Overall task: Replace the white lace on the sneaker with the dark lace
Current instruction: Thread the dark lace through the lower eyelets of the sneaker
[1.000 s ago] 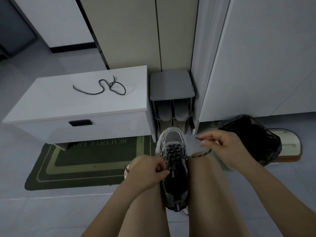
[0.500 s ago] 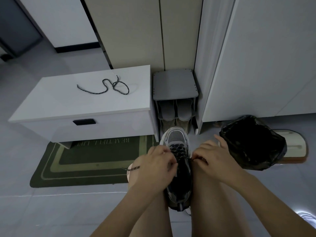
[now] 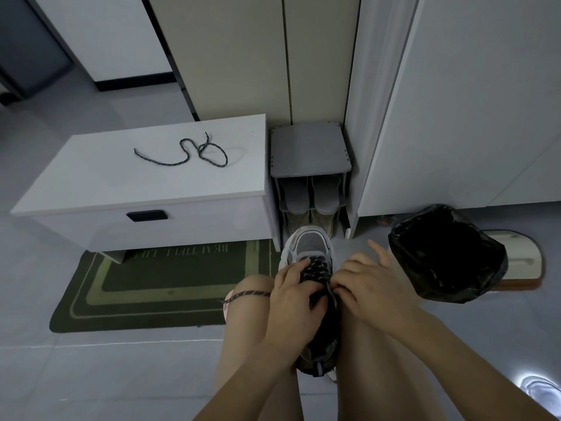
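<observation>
A grey and white sneaker (image 3: 309, 244) stands between my knees, toe pointing away, with a dark speckled lace (image 3: 315, 267) threaded through its eyelets. My left hand (image 3: 291, 296) grips the sneaker's left side by the tongue, fingers curled over the lacing. A free end of that lace (image 3: 246, 295) trails left over my left knee. My right hand (image 3: 364, 284) is at the sneaker's right eyelets, fingers curled and pinching the lace there. A second dark lace (image 3: 194, 153) lies loose on the white bench (image 3: 91, 183). No white lace is visible.
A grey shoe rack (image 3: 309, 150) with slippers stands against the cupboard behind the sneaker. A black bin bag (image 3: 443, 256) sits at the right on the floor. A green doormat (image 3: 158, 287) lies at the left under the bench's edge.
My right hand came down from holding the lace end out to the right and now works at the right eyelets. My left hand slid forward along the lacing.
</observation>
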`<state>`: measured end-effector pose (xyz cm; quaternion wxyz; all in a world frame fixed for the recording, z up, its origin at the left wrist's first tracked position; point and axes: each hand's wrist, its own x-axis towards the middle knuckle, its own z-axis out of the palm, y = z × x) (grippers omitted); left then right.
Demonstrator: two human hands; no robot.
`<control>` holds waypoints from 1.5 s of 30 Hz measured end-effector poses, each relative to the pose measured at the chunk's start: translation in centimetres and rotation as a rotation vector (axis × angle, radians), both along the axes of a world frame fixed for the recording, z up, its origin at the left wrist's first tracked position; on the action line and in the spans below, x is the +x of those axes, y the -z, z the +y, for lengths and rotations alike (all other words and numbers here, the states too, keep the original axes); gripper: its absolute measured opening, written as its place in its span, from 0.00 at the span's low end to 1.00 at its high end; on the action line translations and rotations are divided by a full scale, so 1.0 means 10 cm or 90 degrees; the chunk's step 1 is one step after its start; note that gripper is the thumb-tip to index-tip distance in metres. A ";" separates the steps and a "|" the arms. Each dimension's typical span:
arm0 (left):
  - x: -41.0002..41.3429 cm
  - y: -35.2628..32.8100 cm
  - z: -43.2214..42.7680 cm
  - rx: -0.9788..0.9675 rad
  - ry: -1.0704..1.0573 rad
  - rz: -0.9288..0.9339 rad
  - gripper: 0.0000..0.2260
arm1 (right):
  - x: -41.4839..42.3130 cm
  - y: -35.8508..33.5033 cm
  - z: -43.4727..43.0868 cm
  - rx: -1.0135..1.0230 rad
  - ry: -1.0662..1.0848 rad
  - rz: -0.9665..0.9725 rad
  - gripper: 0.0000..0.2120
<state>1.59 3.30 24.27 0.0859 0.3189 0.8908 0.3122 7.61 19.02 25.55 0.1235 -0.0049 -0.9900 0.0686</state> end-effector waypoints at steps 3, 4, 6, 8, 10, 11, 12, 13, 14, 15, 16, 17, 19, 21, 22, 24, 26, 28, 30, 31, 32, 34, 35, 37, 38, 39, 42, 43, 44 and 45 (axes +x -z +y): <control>-0.01 0.03 -0.01 0.008 -0.011 -0.020 0.08 | -0.02 0.06 -0.03 -0.048 0.025 -0.011 0.12; -0.01 0.03 -0.02 0.011 -0.013 -0.021 0.07 | -0.02 0.06 -0.02 -0.088 0.034 -0.020 0.13; -0.02 0.04 -0.03 0.020 -0.015 -0.021 0.05 | 0.00 0.04 -0.01 -0.170 0.052 -0.071 0.19; -0.03 0.04 -0.04 0.039 -0.027 -0.031 0.04 | 0.03 0.02 -0.02 -0.168 0.054 -0.154 0.26; -0.05 0.04 -0.05 0.044 -0.043 -0.006 0.03 | 0.04 0.05 -0.06 -0.133 0.055 -0.158 0.25; -0.06 0.03 -0.06 0.044 -0.050 0.018 0.02 | 0.05 0.07 -0.07 -0.129 0.065 -0.144 0.23; -0.06 -0.01 -0.07 0.038 -0.057 0.038 0.02 | 0.05 0.08 -0.09 -0.123 0.080 -0.129 0.21; -0.06 -0.05 -0.09 0.024 -0.064 0.046 0.02 | 0.05 0.11 -0.11 -0.115 0.094 -0.114 0.20; -0.06 -0.09 -0.13 -0.003 -0.067 0.047 0.03 | 0.04 0.13 -0.12 -0.111 0.102 -0.105 0.20; -0.07 -0.11 -0.17 -0.039 -0.069 0.050 0.05 | 0.04 0.15 -0.13 -0.109 0.105 -0.101 0.20; -0.08 -0.12 -0.23 -0.072 -0.070 0.067 0.07 | 0.04 0.15 -0.13 -0.113 0.106 -0.100 0.21; -0.09 -0.11 -0.29 -0.090 -0.072 0.078 0.08 | 0.05 0.14 -0.13 -0.123 0.108 -0.105 0.22; -0.12 -0.10 -0.37 -0.044 -0.087 0.065 0.07 | 0.06 0.13 -0.12 -0.148 0.110 -0.118 0.23; -0.15 -0.09 -0.43 0.040 -0.120 0.033 0.02 | 0.06 0.12 -0.12 -0.168 0.110 -0.120 0.24; -0.16 -0.10 -0.47 0.069 -0.137 0.029 0.03 | 0.06 0.11 -0.13 -0.173 0.112 -0.112 0.23; -0.20 -0.14 -0.60 0.107 -0.174 0.027 0.06 | 0.07 0.12 -0.13 -0.182 0.124 -0.099 0.21; -0.26 -0.17 -0.81 0.114 -0.211 0.000 0.11 | 0.07 0.11 -0.14 -0.186 0.128 -0.105 0.20; -0.30 -0.14 -1.01 0.110 -0.229 -0.049 0.21 | 0.08 0.11 -0.14 -0.181 0.125 -0.120 0.21; -0.27 -0.11 -1.10 0.088 -0.228 -0.084 0.24 | 0.07 0.10 -0.15 -0.172 0.122 -0.130 0.22; -0.25 -0.08 -1.11 0.072 -0.227 -0.095 0.23 | 0.07 0.10 -0.15 -0.166 0.122 -0.135 0.22; -0.22 -0.06 -1.09 0.056 -0.218 -0.096 0.20 | 0.07 0.10 -0.16 -0.163 0.123 -0.139 0.23; -0.17 -0.06 -1.02 0.019 -0.197 -0.060 0.08 | 0.08 0.11 -0.16 -0.182 0.125 -0.126 0.23; -0.17 -0.07 -0.99 -0.005 -0.189 -0.048 0.04 | 0.08 0.10 -0.15 -0.205 0.128 -0.124 0.23; -0.17 -0.08 -0.93 -0.010 -0.172 -0.027 0.16 | 0.08 0.09 -0.12 -0.264 0.135 -0.136 0.23; -0.17 -0.09 -0.89 0.000 -0.172 -0.015 0.16 | 0.08 0.08 -0.10 -0.295 0.141 -0.143 0.20; -0.18 -0.08 -0.85 0.002 -0.167 -0.008 0.13 | 0.08 0.07 -0.09 -0.320 0.150 -0.148 0.15; -0.13 -0.13 -0.69 0.004 -0.132 0.048 0.10 | 0.03 0.05 -0.11 -0.366 0.170 -0.166 0.06; -0.11 -0.13 -0.63 0.006 -0.115 0.066 0.11 | 0.01 0.05 -0.12 -0.374 0.175 -0.172 0.07; -0.09 -0.14 -0.56 -0.008 -0.100 0.078 0.11 | 0.00 0.05 -0.13 -0.376 0.180 -0.171 0.07; -0.07 -0.11 -0.50 -0.034 -0.077 0.103 0.12 | 0.00 0.04 -0.14 -0.377 0.185 -0.168 0.06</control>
